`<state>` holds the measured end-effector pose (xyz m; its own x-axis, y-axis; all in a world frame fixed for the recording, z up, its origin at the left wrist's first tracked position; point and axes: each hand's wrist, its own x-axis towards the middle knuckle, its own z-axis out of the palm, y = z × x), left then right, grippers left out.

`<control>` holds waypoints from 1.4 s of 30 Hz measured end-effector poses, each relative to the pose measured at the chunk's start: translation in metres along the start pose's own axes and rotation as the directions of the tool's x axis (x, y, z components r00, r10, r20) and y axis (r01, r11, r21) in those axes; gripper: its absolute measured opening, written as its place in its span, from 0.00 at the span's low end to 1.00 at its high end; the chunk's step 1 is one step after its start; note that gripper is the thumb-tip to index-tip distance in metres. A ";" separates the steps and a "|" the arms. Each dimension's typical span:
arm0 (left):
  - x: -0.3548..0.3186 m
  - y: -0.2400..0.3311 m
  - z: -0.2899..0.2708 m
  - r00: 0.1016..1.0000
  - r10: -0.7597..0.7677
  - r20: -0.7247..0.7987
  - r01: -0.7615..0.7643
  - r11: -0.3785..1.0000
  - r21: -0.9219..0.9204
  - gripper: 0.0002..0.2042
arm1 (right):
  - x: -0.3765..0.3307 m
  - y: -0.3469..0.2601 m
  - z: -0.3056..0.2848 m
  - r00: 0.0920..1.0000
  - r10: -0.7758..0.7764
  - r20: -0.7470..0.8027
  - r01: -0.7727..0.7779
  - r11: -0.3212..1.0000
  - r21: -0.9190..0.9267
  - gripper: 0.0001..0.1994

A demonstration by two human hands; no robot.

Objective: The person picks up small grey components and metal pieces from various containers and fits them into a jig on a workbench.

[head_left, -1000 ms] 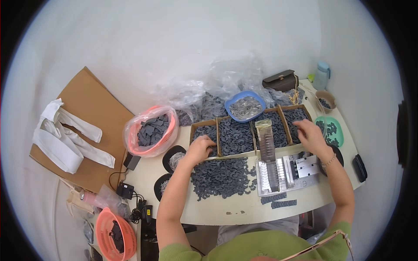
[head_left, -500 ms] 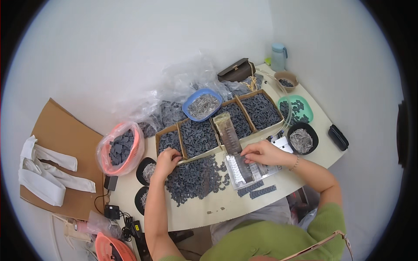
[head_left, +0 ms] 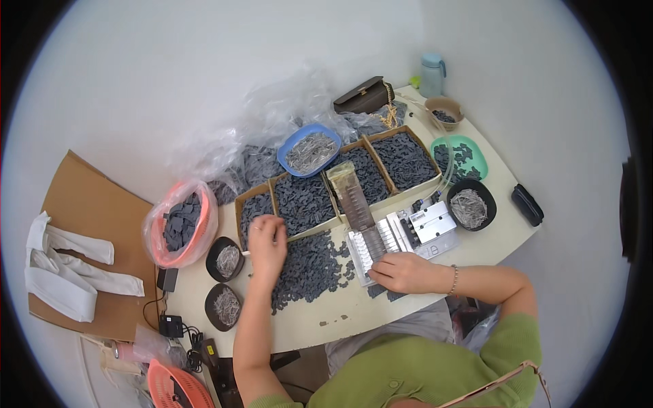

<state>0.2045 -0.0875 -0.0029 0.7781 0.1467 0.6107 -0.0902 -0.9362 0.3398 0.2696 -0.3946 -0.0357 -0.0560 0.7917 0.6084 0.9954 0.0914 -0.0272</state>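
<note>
My left hand [head_left: 267, 243] is at the leftmost compartment of the divided cardboard box [head_left: 313, 230], over small dark grey plastic pieces [head_left: 257, 205]. Its fingers are curled together; whatever they grip is too small to make out. My right hand [head_left: 403, 273] rests at the near end of a silver metal fixture [head_left: 435, 224] with a ribbed white row. The fingertips press together on the fixture's near edge, and what is under them is hidden. A clear, dark-tinted plastic strip [head_left: 351, 196] leans from the box onto the fixture. Dark grey strips [head_left: 394, 295] lie partly under my right hand.
Loose grey pieces [head_left: 309, 272] are heaped before the box. A blue tray [head_left: 280, 158] of metal pins sits on it. Black bowls of pins [head_left: 212, 299] stand left, another black bowl [head_left: 491, 216] right, beside a green tray [head_left: 483, 166]. A pink basket [head_left: 197, 257] stands far left.
My right hand has moved from the middle of the fixture to its near end. My left hand has shifted farther over the leftmost compartment. The whole view has shifted slightly.
</note>
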 end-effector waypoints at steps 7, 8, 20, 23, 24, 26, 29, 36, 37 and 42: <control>-0.053 0.107 0.018 0.931 0.254 0.260 -0.178 0.942 -0.284 0.13 | 0.010 -0.021 -0.003 0.987 0.050 0.151 -0.004 0.956 -0.293 0.06; -0.060 0.112 0.024 0.931 0.260 0.258 -0.181 0.939 -0.292 0.13 | 0.011 -0.022 -0.003 0.983 0.073 0.168 -0.021 0.956 -0.293 0.06; -0.071 0.113 0.043 0.872 0.401 0.281 -0.353 0.913 -0.206 0.14 | 0.023 0.134 -0.043 0.783 0.603 0.152 -0.605 0.795 -0.036 0.07; -0.068 0.125 0.044 0.838 0.452 0.305 -0.428 0.892 -0.146 0.13 | 0.003 0.193 -0.039 0.759 0.647 -0.070 -0.643 0.731 -0.229 0.06; -0.070 0.129 0.042 0.830 0.445 0.336 -0.437 0.893 -0.102 0.11 | 0.002 0.203 -0.032 0.751 0.659 -0.028 -0.637 0.714 -0.290 0.06; -0.072 0.132 0.037 0.838 0.416 0.352 -0.408 0.907 -0.102 0.10 | 0.003 0.212 -0.023 0.742 0.669 0.049 -0.605 0.699 -0.381 0.05; -0.065 0.124 0.027 0.881 0.358 0.309 -0.295 0.927 -0.232 0.10 | 0.013 0.208 -0.023 0.757 0.646 0.097 -0.556 0.715 -0.423 0.05; 0.014 0.036 0.015 0.986 0.101 0.135 -0.093 0.993 -0.068 0.07 | 0.015 0.171 -0.049 0.776 0.626 -0.069 -0.629 0.766 -0.132 0.06; 0.024 0.026 0.020 0.990 0.063 0.124 -0.061 0.998 -0.014 0.07 | 0.018 0.159 -0.051 0.750 0.657 -0.075 -0.660 0.751 -0.025 0.07; 0.047 0.002 0.054 0.972 0.036 0.233 -0.050 0.997 0.055 0.05 | 0.037 0.067 -0.043 0.749 0.506 0.428 -0.662 0.594 0.457 0.11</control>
<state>0.2741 -0.0996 -0.0126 0.8980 0.0346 0.4386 -0.0946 -0.9584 0.2693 0.3375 -0.3851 0.0190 0.4288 0.8976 0.1024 0.5929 -0.1941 -0.7816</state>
